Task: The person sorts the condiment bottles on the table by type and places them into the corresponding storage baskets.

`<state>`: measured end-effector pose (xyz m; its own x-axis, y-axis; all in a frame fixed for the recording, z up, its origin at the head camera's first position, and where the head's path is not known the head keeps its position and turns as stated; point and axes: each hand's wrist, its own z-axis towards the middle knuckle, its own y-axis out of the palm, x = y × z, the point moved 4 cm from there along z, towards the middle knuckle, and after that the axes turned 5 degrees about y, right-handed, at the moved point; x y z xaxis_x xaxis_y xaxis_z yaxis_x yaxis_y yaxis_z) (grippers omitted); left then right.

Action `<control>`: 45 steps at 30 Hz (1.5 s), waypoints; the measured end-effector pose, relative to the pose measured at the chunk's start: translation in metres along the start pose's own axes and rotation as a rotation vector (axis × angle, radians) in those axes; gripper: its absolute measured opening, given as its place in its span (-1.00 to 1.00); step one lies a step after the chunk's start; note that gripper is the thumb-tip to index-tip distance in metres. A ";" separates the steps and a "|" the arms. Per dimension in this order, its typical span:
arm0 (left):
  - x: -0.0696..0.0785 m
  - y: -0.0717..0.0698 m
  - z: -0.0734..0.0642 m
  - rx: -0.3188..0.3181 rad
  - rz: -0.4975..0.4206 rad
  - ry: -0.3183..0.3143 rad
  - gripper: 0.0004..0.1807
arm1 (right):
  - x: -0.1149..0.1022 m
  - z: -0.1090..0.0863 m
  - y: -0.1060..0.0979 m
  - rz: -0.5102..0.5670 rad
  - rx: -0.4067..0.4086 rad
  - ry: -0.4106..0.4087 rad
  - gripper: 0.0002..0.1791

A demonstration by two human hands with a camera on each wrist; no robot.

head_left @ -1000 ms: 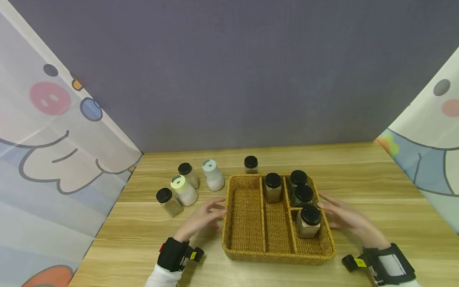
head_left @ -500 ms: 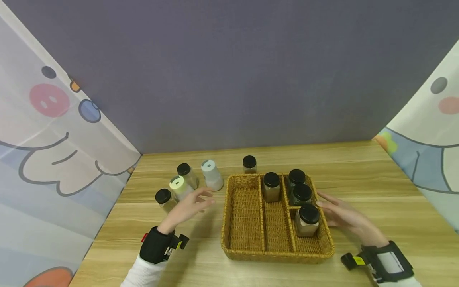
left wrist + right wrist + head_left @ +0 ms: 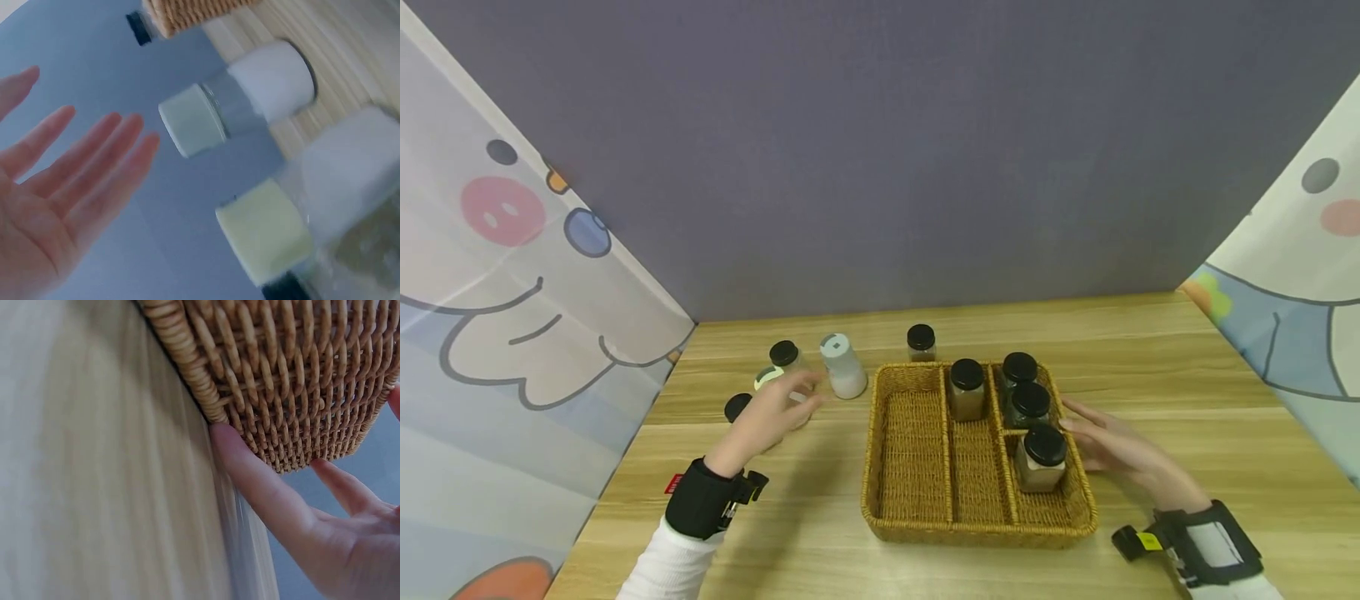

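My left hand is over the jars at the left, fingers spread with nothing between them. It partly covers a yellow-lidded shaker and a black-lidded jar. Just beyond its fingertips stands a shaker with a pale lid and white contents. In the left wrist view the fingers are apart from this shaker. My right hand rests against the right side of a divided wicker basket, its fingertips touching the woven wall in the right wrist view. Black-lidded jars stand in the basket's middle and right compartments.
Another black-lidded jar stands behind the yellow-lidded shaker. One more jar is just behind the basket. A grey panel rises along the table's back edge, and printed curtains hang at both sides.
My left hand has left the basket's left edge and moved left over the jars. The right hand stays at the basket, which has hardly shifted.
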<state>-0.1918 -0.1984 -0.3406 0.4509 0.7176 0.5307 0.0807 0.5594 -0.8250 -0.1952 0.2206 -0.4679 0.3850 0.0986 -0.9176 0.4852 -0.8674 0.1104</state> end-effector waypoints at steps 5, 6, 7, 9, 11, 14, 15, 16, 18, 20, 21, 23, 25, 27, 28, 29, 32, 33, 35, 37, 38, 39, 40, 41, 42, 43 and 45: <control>0.000 -0.008 0.003 0.088 0.251 0.103 -0.69 | 0.000 0.000 -0.001 0.012 0.009 0.011 -0.17; 0.000 -0.010 0.003 0.111 0.303 0.133 -0.70 | -0.001 0.000 -0.001 0.009 0.004 0.006 -0.17; 0.000 -0.013 0.004 0.134 0.344 0.159 -0.71 | -0.001 0.000 -0.001 0.006 0.000 0.003 -0.17; -0.001 -0.017 0.004 0.172 0.407 0.197 -0.71 | -0.001 0.000 -0.001 0.000 -0.009 -0.007 -0.17; -0.003 -0.021 0.005 0.195 0.438 0.210 -0.69 | -0.002 0.000 -0.001 -0.002 -0.017 -0.014 -0.17; -0.009 -0.025 0.006 0.200 0.464 0.221 -0.67 | -0.002 0.000 -0.001 0.000 -0.029 -0.022 -0.18; -0.011 -0.025 0.007 0.199 0.470 0.225 -0.67 | -0.002 0.000 -0.001 0.002 -0.032 -0.023 -0.18; -0.012 -0.025 0.007 0.198 0.476 0.229 -0.67 | -0.002 -0.001 -0.001 0.003 -0.034 -0.023 -0.18; -0.016 -0.025 0.007 0.197 0.496 0.238 -0.67 | -0.002 -0.001 -0.001 0.005 -0.038 -0.026 -0.18; -0.019 -0.024 0.007 0.201 0.511 0.241 -0.68 | -0.002 -0.001 -0.001 0.004 -0.038 -0.029 -0.18; -0.021 -0.023 0.007 0.201 0.516 0.239 -0.69 | -0.002 -0.001 -0.001 0.000 -0.037 -0.030 -0.18; -0.025 -0.022 0.007 0.195 0.525 0.221 -0.69 | -0.002 -0.001 -0.001 -0.006 -0.032 -0.029 -0.18; -0.030 -0.021 0.007 0.177 0.522 0.187 -0.70 | -0.002 -0.001 -0.001 -0.006 -0.020 -0.021 -0.17; -0.035 -0.020 0.007 0.150 0.510 0.140 -0.69 | -0.002 -0.001 0.000 -0.009 -0.014 -0.014 -0.17; -0.038 -0.019 0.007 0.136 0.503 0.118 -0.68 | -0.002 -0.001 0.000 -0.008 -0.012 -0.012 -0.17; -0.040 -0.018 0.007 0.123 0.490 0.097 -0.67 | -0.002 -0.001 0.000 -0.006 -0.005 -0.003 -0.17; -0.046 -0.017 0.006 0.102 0.467 0.060 -0.66 | -0.001 -0.001 0.001 -0.006 0.000 0.002 -0.17; -0.048 -0.016 0.006 0.098 0.459 0.054 -0.66 | -0.001 -0.001 0.001 0.000 0.007 0.009 -0.16; -0.050 -0.015 0.005 0.094 0.450 0.045 -0.66 | -0.001 -0.001 0.001 0.008 0.014 0.013 -0.16; -0.052 -0.014 0.005 0.095 0.445 0.038 -0.66 | 0.000 -0.001 0.002 0.017 0.016 0.019 -0.17; -0.053 -0.014 0.005 0.094 0.443 0.033 -0.66 | 0.000 -0.001 0.002 0.019 0.020 0.023 -0.17; -0.054 -0.014 0.005 0.095 0.441 0.031 -0.67 | 0.000 -0.001 0.002 0.020 0.020 0.024 -0.17; -0.054 -0.014 0.005 0.098 0.443 0.029 -0.67 | 0.000 -0.001 0.001 0.017 0.021 0.022 -0.17; -0.055 -0.014 0.005 0.101 0.444 0.026 -0.66 | -0.001 -0.001 0.002 0.017 0.017 0.023 -0.17; -0.056 -0.013 0.005 0.102 0.443 0.021 -0.66 | 0.000 -0.002 0.001 0.015 0.026 0.030 -0.17; -0.057 -0.013 0.005 0.101 0.441 0.014 -0.66 | -0.001 -0.002 0.001 0.015 0.025 0.029 -0.16; -0.059 -0.012 0.005 0.095 0.434 -0.002 -0.65 | -0.001 -0.002 0.001 0.006 0.020 0.021 -0.16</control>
<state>-0.2235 -0.2452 -0.3608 0.4231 0.8953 0.1398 -0.1981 0.2419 -0.9499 -0.1937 0.2202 -0.4663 0.4046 0.1035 -0.9086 0.4673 -0.8774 0.1082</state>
